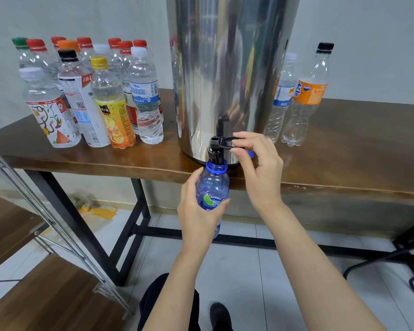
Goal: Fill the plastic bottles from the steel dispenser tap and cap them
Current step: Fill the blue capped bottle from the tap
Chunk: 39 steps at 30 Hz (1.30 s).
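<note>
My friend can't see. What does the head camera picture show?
A left hand holds a blue bottle under the black tap of a steel dispenser; the right hand pinches its lever. Many capped bottles stand on the wooden table.

The wooden table (359, 130) bears the steel dispenser (225, 68), capped bottles (145, 96) left, two apparently empty bottles (306, 96) right.

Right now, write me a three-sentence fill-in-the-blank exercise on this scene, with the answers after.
The left hand holds the bottle under the tap; its plastic is ____.
The fingers pinching the tap's lever belong to the ____ hand.
Right of the dispenser, the orange-labelled bottle has a cap coloured ____.
Answers: blue, right, black.
</note>
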{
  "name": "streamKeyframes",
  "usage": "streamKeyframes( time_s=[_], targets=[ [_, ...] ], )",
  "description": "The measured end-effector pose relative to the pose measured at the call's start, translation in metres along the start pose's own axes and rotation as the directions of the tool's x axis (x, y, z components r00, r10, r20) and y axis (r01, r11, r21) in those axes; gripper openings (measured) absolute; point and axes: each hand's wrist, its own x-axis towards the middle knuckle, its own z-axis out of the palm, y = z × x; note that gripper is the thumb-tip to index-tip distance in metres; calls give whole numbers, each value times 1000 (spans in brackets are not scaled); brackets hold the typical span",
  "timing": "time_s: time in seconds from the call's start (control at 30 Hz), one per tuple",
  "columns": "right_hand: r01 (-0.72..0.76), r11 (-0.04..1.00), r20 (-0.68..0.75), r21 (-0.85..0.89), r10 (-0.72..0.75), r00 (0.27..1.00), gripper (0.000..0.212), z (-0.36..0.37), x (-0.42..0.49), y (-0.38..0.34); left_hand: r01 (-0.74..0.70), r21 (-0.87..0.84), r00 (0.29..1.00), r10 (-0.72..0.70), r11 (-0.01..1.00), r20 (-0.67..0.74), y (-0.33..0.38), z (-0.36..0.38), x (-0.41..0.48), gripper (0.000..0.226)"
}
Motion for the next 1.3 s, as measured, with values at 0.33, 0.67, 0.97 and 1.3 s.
streamKeyframes(
  time_s=[0.33,0.67,0.97,1.3],
  targets=[
    [8,1000,-12,3,-8,1000,22,2,0,0,6,-28,1000,-6,1000,6,-1,2,-1,84],
    [24,1000,-31,-1,-24,999,21,3,0,2,-80,239,996,84,968,-6,-2,0,-2,87],
    [30,1000,-43,5,-29,999,24,4,0,4,-157,387,987,154,909,39,1,-1,-1,86],
    [25,1000,-44,5,-25,999,25,4,-1,4,-118,348,993,109,930,43,1,-1,-1,85]
  ],
)
